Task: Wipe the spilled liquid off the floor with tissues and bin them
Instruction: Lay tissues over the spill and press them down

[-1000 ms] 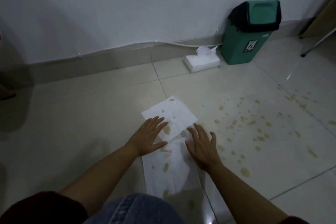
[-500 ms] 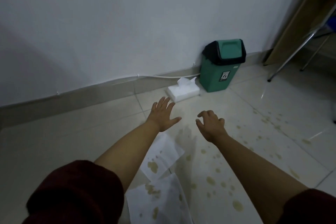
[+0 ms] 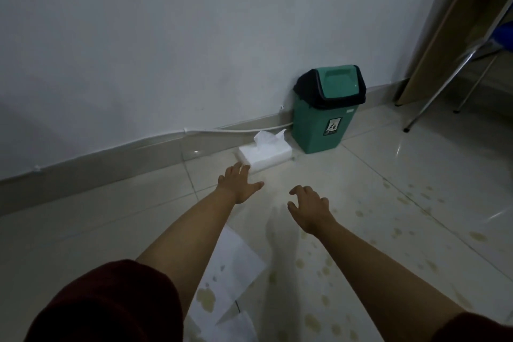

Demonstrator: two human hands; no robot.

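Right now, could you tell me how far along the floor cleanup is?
Early. Done: stained tissues lie spread over part of the spill. In hand: left hand and right hand, both empty, reach toward the tissue pack. Left: many brown drops remain, and nothing visibly binned in the green bin.

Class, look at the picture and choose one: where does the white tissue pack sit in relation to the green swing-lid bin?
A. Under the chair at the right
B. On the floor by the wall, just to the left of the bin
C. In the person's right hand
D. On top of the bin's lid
B: the tissue pack lies on the floor tiles along the baseboard, immediately left of the green bin, with a tissue sticking up from it.
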